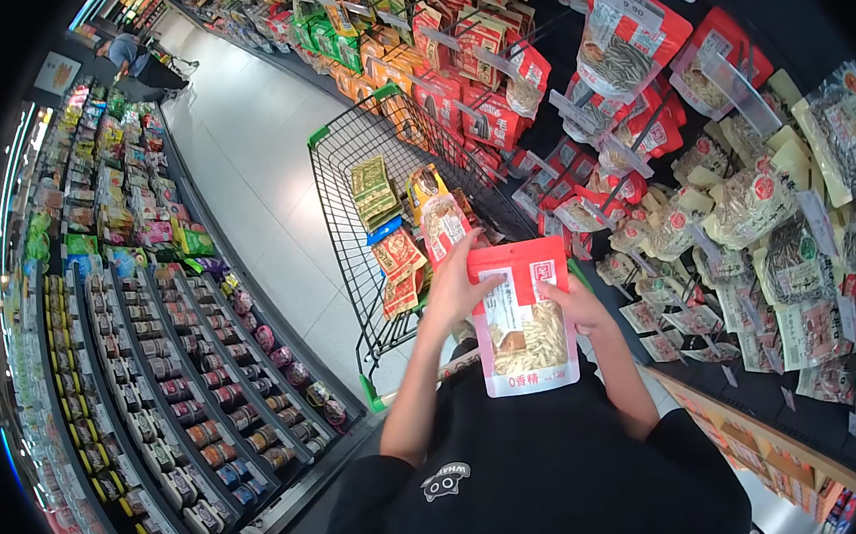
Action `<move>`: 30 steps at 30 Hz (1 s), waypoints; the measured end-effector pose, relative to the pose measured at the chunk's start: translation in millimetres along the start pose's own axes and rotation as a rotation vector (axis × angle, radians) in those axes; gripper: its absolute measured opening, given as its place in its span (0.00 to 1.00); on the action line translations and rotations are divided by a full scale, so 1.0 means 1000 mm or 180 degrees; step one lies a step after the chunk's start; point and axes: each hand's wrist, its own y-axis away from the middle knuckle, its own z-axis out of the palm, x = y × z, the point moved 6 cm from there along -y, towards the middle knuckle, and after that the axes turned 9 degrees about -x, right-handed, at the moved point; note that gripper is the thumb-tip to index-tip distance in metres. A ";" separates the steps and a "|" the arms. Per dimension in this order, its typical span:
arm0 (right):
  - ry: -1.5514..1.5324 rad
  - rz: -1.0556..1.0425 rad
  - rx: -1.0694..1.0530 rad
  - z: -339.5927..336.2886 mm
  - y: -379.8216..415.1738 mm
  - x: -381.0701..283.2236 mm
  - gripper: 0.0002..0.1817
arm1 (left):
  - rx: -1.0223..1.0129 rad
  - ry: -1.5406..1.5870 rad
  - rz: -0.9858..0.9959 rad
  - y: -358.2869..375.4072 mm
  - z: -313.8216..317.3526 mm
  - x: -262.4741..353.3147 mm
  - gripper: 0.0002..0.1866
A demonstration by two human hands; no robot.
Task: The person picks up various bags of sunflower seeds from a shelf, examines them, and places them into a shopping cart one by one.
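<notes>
A red and white snack pouch (528, 349) with a clear window faces me, upright, in front of my chest. Pale, stick-like pieces show through its window. My left hand (452, 290) grips the upper left edge, its thumb on the front. On the opposite edge, my right hand (580, 308) is closed with its thumb across the front; the fingers behind the pouch are hidden. Just beyond stands a black wire shopping cart (336, 189) with green corners. Inside it lie green packets (373, 191), red packets (398, 257) and another red and white pouch (443, 221).
Hanging pouches (621, 50) and pale bags (752, 210) crowd the rack on my right. A shelf (183, 383) of small jars and packets runs along the left. Tiled floor (243, 171) stretches down the aisle, where a person (141, 61) bends at the far end.
</notes>
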 end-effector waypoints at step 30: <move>0.4823 -0.0679 0.0957 0.042 -0.115 0.085 0.12 | 0.0772 0.2806 -0.0609 -0.002 -0.117 -0.264 0.13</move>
